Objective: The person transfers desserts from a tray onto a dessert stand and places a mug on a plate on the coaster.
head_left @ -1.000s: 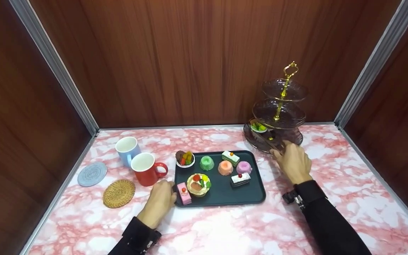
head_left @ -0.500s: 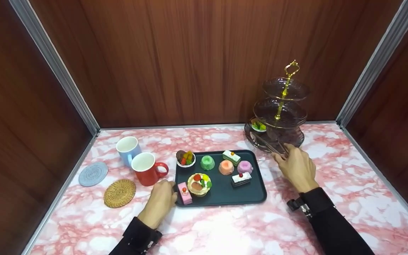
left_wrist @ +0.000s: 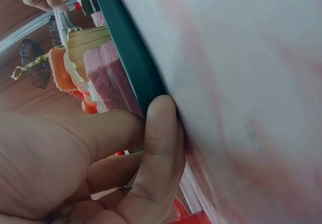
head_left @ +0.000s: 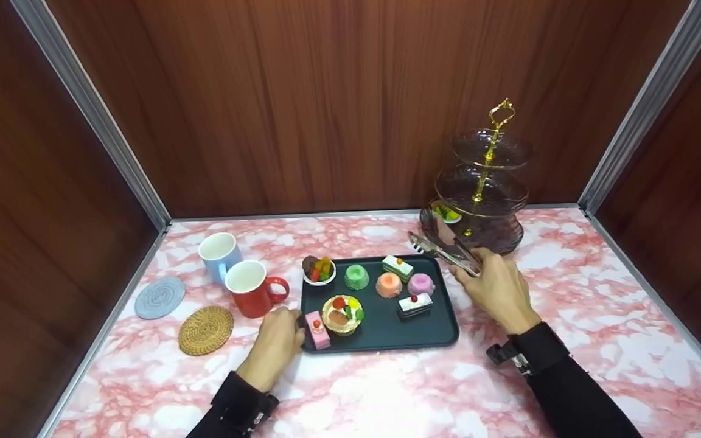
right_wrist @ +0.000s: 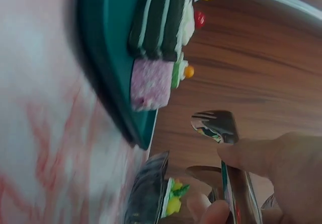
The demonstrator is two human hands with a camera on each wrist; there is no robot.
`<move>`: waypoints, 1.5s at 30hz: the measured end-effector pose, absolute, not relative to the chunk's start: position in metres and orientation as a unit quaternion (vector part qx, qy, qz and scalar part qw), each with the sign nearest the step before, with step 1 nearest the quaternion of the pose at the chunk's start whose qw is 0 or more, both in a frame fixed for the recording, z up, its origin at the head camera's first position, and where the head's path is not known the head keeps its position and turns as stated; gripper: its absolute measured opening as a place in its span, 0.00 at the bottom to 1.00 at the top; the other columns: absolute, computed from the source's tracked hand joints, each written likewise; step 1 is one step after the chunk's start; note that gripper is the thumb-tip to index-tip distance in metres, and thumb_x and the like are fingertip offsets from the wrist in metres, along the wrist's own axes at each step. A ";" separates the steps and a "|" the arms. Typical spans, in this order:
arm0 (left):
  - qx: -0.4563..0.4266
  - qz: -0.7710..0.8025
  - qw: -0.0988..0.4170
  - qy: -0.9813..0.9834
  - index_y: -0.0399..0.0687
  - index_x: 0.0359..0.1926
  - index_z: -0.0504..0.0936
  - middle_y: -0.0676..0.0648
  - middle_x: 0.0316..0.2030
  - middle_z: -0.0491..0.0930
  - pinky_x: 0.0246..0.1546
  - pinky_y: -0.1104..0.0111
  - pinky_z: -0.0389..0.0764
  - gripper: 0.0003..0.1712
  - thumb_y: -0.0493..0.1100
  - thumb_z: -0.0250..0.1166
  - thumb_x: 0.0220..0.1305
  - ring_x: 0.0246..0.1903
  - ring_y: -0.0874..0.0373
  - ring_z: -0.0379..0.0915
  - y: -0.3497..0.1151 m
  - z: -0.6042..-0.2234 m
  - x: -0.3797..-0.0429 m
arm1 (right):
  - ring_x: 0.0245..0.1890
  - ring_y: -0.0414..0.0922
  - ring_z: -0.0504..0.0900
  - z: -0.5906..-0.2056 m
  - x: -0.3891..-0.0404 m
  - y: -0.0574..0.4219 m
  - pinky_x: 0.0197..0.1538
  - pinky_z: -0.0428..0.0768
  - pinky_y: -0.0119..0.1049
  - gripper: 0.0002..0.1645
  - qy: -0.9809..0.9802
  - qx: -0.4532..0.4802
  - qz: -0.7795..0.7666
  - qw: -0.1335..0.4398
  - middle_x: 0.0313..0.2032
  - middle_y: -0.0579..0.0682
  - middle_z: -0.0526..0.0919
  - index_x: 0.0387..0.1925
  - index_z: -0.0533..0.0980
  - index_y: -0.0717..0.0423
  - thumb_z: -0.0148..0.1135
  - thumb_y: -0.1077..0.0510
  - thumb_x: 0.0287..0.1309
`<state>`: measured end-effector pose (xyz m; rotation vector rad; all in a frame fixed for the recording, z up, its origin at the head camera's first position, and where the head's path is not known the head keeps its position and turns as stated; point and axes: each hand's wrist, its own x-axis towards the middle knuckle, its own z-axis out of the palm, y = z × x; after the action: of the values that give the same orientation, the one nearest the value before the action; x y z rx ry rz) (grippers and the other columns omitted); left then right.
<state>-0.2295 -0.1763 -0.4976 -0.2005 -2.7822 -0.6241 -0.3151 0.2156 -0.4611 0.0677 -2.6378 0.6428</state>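
My left hand [head_left: 274, 340] pinches the left rim of a dark green tray [head_left: 381, 342] between thumb and fingers, seen close up in the left wrist view. Metal serving tongs [head_left: 461, 263] are in my right hand [head_left: 501, 289]. Their arms are spread with nothing between the ends, one of which is slotted like a fork. The tongs reach over the gap between the tray's back right corner and a three-tier glass stand [head_left: 509, 236]. A small fruit cup [head_left: 446, 212] sits on the stand's bottom tier.
The tray bears a fruit tart [head_left: 342, 316], a pink cake slice [head_left: 317, 330], a dark layered slice [head_left: 415, 306], a green jelly cake [head_left: 356, 277] and several other sweets. Left of it stand a red mug [head_left: 252, 292], a blue mug [head_left: 218, 250] and two coasters [head_left: 205, 330].
My right hand has drawn the tongs back from the stand's bottom tier and swung their ends left toward the tray, spreading the arms. The fruit cup stays on the stand. My left hand has not moved.
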 end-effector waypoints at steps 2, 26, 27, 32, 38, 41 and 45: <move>-0.071 -0.216 0.144 -0.963 0.41 0.30 0.81 0.48 0.22 0.74 0.29 0.63 0.73 0.07 0.35 0.66 0.45 0.26 0.55 0.72 -0.176 -0.498 -0.230 | 0.25 0.49 0.78 -0.460 -0.314 0.211 0.20 0.66 0.42 0.33 -0.949 0.032 0.234 0.207 0.25 0.48 0.80 0.47 0.76 0.46 0.63 0.31 0.42; -0.057 -0.223 0.133 -0.964 0.41 0.30 0.82 0.48 0.23 0.75 0.30 0.65 0.74 0.07 0.34 0.65 0.45 0.27 0.56 0.72 -0.175 -0.498 -0.230 | 0.26 0.40 0.78 -0.454 -0.308 0.158 0.19 0.65 0.36 0.29 -0.941 0.188 0.202 0.195 0.31 0.39 0.82 0.56 0.67 0.22 0.58 0.33 0.50; -0.057 -0.225 0.133 -0.964 0.40 0.31 0.82 0.48 0.23 0.75 0.30 0.65 0.74 0.08 0.34 0.65 0.45 0.27 0.56 0.72 -0.175 -0.498 -0.230 | 0.26 0.40 0.78 -0.455 -0.307 0.156 0.20 0.65 0.36 0.29 -0.942 0.191 0.200 0.192 0.33 0.38 0.82 0.57 0.67 0.22 0.58 0.32 0.50; -0.056 -0.227 0.130 -0.964 0.40 0.32 0.82 0.47 0.24 0.75 0.31 0.64 0.74 0.08 0.34 0.65 0.46 0.28 0.55 0.73 -0.176 -0.498 -0.230 | 0.24 0.41 0.76 -0.458 -0.306 0.151 0.19 0.64 0.35 0.29 -0.943 0.208 0.190 0.180 0.31 0.39 0.82 0.58 0.66 0.22 0.55 0.32 0.52; -0.054 -0.229 0.128 -0.963 0.40 0.31 0.82 0.46 0.25 0.76 0.30 0.63 0.75 0.08 0.34 0.65 0.45 0.28 0.54 0.73 -0.176 -0.499 -0.230 | 0.26 0.39 0.77 -0.461 -0.306 0.141 0.19 0.67 0.37 0.30 -0.935 0.228 0.206 0.176 0.37 0.41 0.83 0.58 0.67 0.23 0.57 0.33 0.51; -0.054 -0.228 0.132 -0.963 0.40 0.32 0.82 0.46 0.25 0.76 0.30 0.63 0.75 0.08 0.34 0.65 0.45 0.28 0.54 0.73 -0.176 -0.499 -0.230 | 0.30 0.38 0.79 -0.462 -0.307 0.134 0.23 0.72 0.39 0.30 -0.929 0.240 0.219 0.176 0.40 0.38 0.83 0.58 0.67 0.23 0.59 0.34 0.51; -0.059 -0.226 0.140 -0.962 0.40 0.31 0.82 0.46 0.24 0.76 0.31 0.63 0.75 0.08 0.35 0.65 0.45 0.28 0.54 0.74 -0.176 -0.498 -0.229 | 0.32 0.37 0.80 -0.463 -0.308 0.124 0.25 0.74 0.39 0.31 -0.924 0.253 0.227 0.178 0.39 0.37 0.83 0.58 0.68 0.26 0.60 0.34 0.49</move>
<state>-0.2292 -0.1759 -0.4980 -0.1711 -2.7796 -0.6531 -0.3085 0.1244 -0.4630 0.7155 -2.6126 0.6414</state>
